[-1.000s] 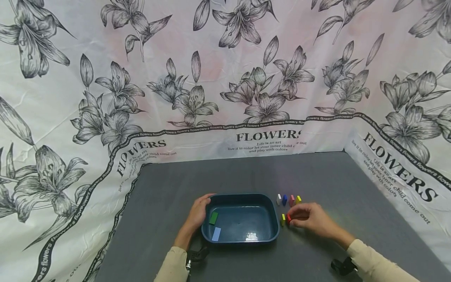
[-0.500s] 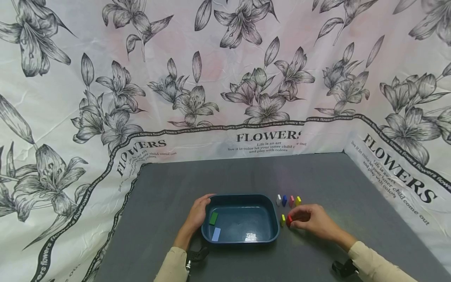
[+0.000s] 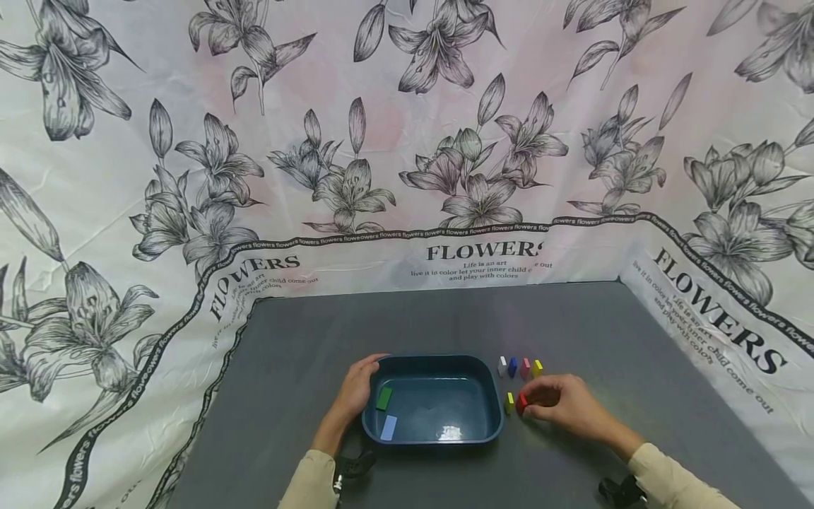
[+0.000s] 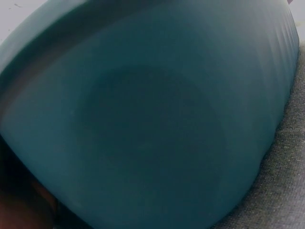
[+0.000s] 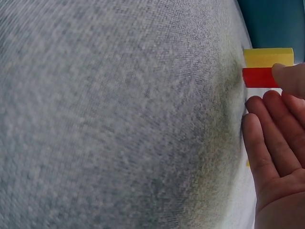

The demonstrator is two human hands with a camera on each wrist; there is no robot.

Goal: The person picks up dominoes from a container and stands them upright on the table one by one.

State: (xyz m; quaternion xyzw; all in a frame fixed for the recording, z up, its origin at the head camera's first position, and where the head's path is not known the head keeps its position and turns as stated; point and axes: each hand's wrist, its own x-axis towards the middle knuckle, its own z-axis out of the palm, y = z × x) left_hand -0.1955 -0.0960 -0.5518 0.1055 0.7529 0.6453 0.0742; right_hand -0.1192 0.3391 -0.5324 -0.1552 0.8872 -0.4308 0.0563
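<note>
A dark blue rectangular tray (image 3: 432,442) sits on the grey table. My left hand (image 3: 352,392) holds its left side, with fingers at the far left corner; in the left wrist view the tray's outer wall (image 4: 152,143) fills most of the picture. Inside the tray lie a green block (image 3: 384,398) and a light blue block (image 3: 389,428). My right hand (image 3: 569,403) pinches a red block (image 3: 522,404) between thumb and fingers, right of the tray. A yellow block (image 3: 509,403) stands between this red block and the tray.
Behind the right hand stands a short row: a white block (image 3: 502,366), a blue block (image 3: 512,367), a pinkish-red block (image 3: 525,367) and another yellow block (image 3: 537,367). A flower-printed cloth (image 3: 356,268) hangs around the table's back and sides.
The view has tilted slightly, so everything sits a little lower. Both hands stay about where they were, the left at the tray and the right at the red block.
</note>
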